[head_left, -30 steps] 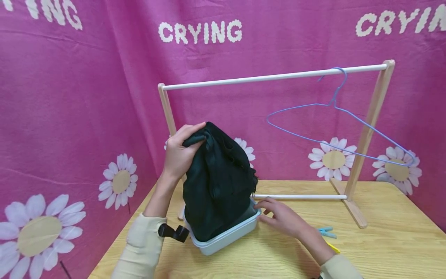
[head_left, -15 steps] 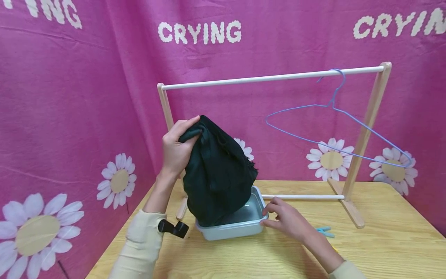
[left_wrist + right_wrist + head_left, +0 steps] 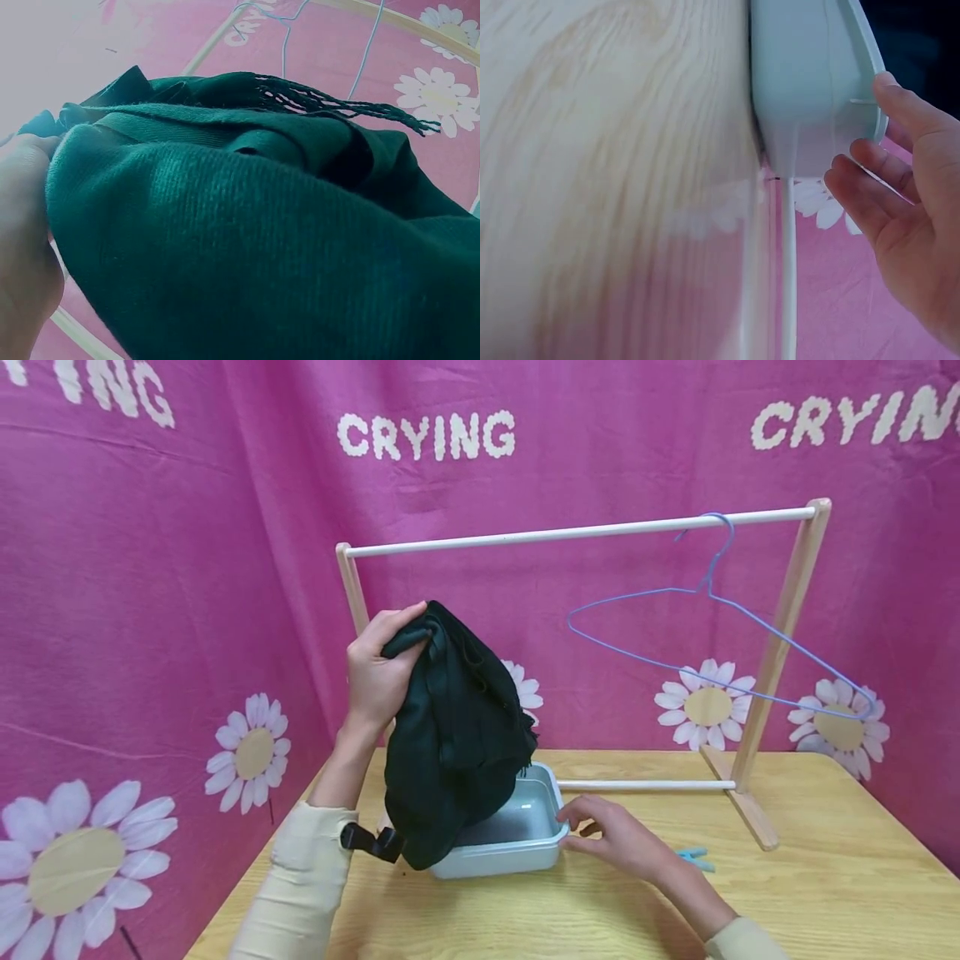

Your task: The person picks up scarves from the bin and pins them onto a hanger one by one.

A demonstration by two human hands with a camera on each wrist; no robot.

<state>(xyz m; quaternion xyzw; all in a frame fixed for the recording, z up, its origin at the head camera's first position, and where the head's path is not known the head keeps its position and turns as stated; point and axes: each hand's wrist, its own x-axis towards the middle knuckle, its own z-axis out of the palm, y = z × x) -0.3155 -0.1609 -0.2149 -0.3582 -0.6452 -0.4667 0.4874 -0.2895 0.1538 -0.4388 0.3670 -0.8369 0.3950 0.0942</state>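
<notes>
A dark green fringed scarf hangs bunched from my left hand, which grips its folded top between thumb and fingers. Its lower end overlaps the left side of a pale blue-grey plastic box in the head view, and the box's right part shows a bare inside. In the left wrist view, the scarf fills most of the picture, its fringe trailing right. My right hand pinches the box's right rim; the right wrist view has the thumb at the rim of the box and the fingers curled beside it.
Behind the box stands a wooden rack with a white top rail. A blue wire hanger hangs near its right end. A light blue clothespin lies on the wooden table, right of my right hand. Pink curtain surrounds the table.
My left hand has raised the scarf and shifted it a little left, baring the box's right inside. The box has turned and slid slightly right, my right hand staying at its rim.
</notes>
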